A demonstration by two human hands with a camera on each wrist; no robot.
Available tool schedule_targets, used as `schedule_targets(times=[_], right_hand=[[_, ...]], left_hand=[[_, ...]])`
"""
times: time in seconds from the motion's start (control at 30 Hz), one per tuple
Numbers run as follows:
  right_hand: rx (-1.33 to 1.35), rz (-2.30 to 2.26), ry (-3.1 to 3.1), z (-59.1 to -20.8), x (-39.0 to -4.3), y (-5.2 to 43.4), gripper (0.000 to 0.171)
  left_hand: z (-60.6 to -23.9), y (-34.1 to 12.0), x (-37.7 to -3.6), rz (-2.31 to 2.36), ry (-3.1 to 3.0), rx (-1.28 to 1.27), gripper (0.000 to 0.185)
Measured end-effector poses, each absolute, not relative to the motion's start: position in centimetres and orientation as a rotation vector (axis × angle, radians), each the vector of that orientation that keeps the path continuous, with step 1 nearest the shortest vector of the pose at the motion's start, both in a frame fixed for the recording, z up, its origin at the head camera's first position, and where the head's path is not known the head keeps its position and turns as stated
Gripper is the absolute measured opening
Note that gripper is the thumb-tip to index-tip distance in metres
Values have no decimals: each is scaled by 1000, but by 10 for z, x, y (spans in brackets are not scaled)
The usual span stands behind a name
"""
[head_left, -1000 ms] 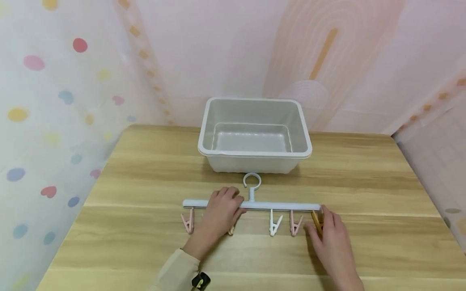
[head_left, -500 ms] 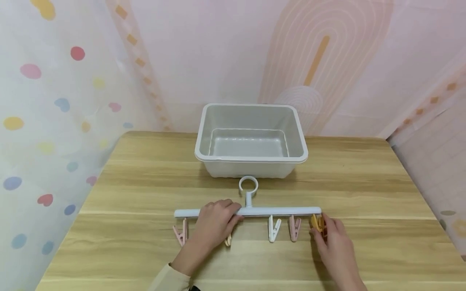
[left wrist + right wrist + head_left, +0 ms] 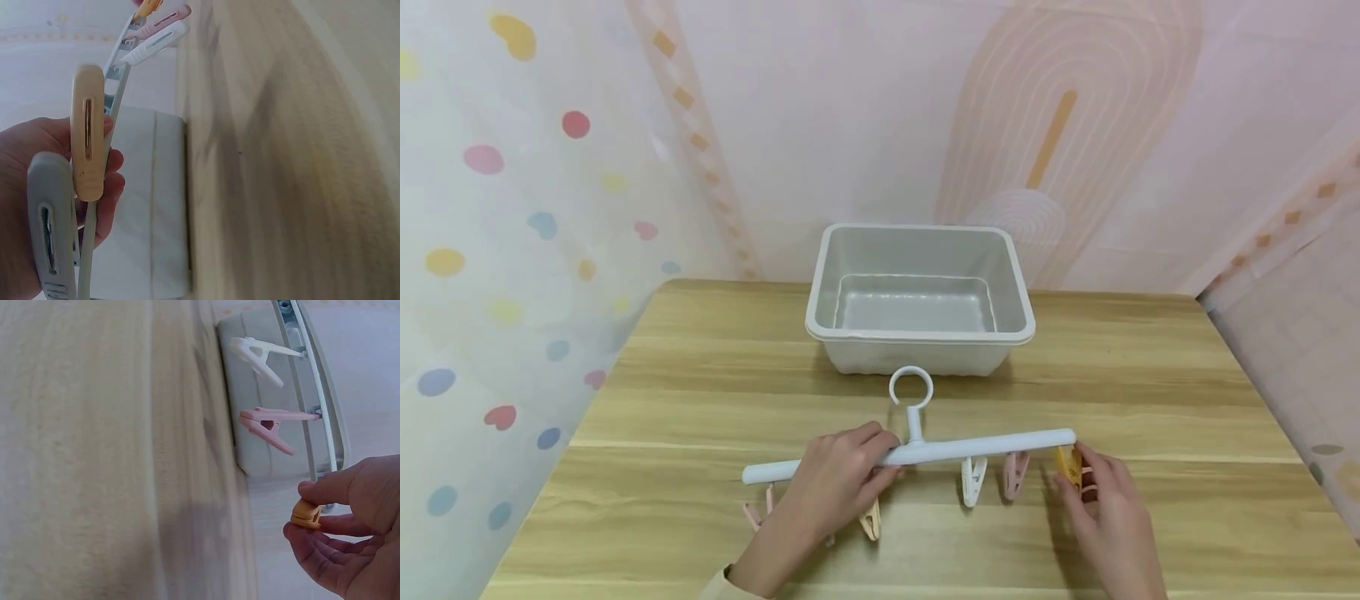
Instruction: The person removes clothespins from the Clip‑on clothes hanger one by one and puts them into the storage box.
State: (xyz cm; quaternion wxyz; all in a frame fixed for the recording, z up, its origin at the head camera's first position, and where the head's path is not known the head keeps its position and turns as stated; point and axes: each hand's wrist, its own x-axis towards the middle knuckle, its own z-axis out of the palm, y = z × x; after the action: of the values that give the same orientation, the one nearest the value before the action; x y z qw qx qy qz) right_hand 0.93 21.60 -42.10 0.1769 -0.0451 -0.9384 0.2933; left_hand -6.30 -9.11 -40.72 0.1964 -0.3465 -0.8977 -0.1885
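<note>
A white clip hanger (image 3: 985,447) with a ring-shaped hook is held above the table, its right end higher in the head view. My left hand (image 3: 842,475) grips its bar left of the hook. At the right end, my right hand (image 3: 1112,517) pinches an orange-yellow clip (image 3: 306,515) between thumb and fingers. A white clip (image 3: 973,482) and a pink clip (image 3: 1015,475) hang between the hands. Near the left hand is a peach clip (image 3: 87,131), with a greyish clip (image 3: 51,225) closer to the left wrist camera. Another pink clip (image 3: 752,515) is partly hidden by the left forearm.
A light grey plastic basin (image 3: 925,337) stands behind the hanger on the wood-grain table (image 3: 1150,375). Patterned sheets cover the wall (image 3: 850,125) at the back and sides.
The hanger has come up toward me, its left end now lower than its right. Its clips hang below the bar. The right hand stays at the orange-yellow clip.
</note>
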Motion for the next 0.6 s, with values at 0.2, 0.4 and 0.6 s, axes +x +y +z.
schedule_targets(times=[0.2,0.4,0.6], right_hand=[[-71,822,-2563,-418,10,220,51],[-39,848,-2504,-416,7,220,51],[-7,859,-2466,-415,4,218,51]], left_hand=[[-399,-91,-62,-599,-2508,-1022,20],[-396,-91,-63,-649,-2531,-1018,18],[-396,-92,-64,-624,-2584,-976,33]])
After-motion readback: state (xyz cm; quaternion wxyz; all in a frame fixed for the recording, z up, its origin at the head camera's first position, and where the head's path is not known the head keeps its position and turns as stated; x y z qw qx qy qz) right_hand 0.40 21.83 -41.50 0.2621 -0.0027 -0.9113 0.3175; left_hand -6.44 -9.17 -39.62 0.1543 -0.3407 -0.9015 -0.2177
